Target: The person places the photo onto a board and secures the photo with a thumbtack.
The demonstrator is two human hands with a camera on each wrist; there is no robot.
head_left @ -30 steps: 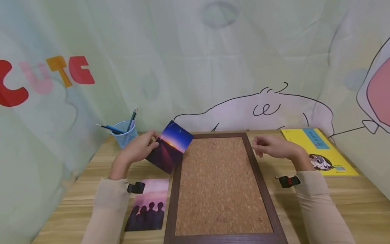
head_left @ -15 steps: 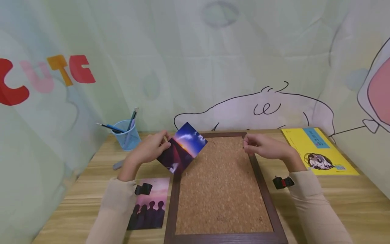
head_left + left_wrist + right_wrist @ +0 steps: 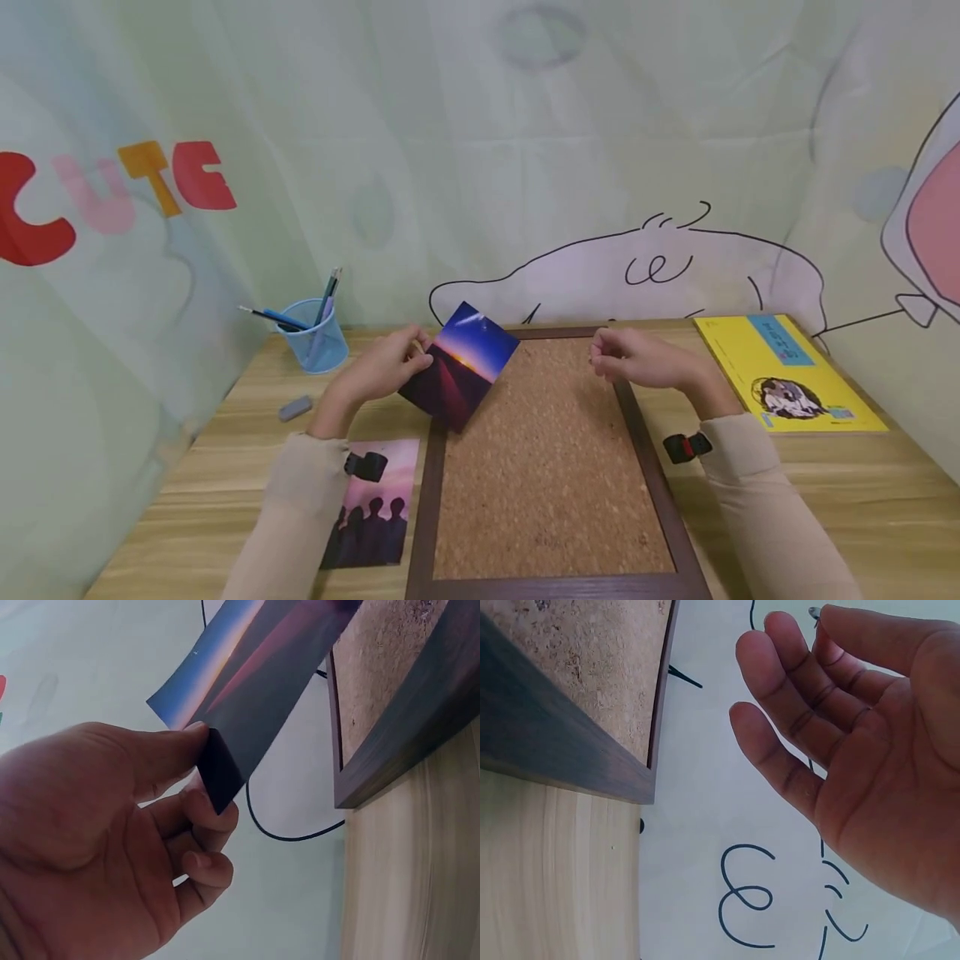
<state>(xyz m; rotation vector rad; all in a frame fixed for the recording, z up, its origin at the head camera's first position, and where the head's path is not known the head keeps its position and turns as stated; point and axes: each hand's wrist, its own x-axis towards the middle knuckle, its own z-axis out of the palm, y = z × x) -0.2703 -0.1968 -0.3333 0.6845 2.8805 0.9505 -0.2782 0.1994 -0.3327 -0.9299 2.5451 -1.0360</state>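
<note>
This is looking like a small study corner, though whether in a home is staying unclear. A wooden desk (image 3: 195, 508) is standing against a pale cloth (image 3: 337, 125), which is hanging in folds and showing cartoon line drawings (image 3: 585, 279) and the coloured letters "CUTE" (image 3: 157, 172). On the desk, a blue cup (image 3: 321, 350) is holding pencils (image 3: 331, 286), a yellow book (image 3: 735, 358) is lying flat, and a framed cork board (image 3: 555, 588) is resting.

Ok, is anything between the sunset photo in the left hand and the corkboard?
Nothing visible blocks it. The left hand pinches the sunset photo, which overlaps the upper left of the corkboard in the head view. The right hand, pinching a small metallic piece, appears at the board's upper right, apart from the photo.
</note>
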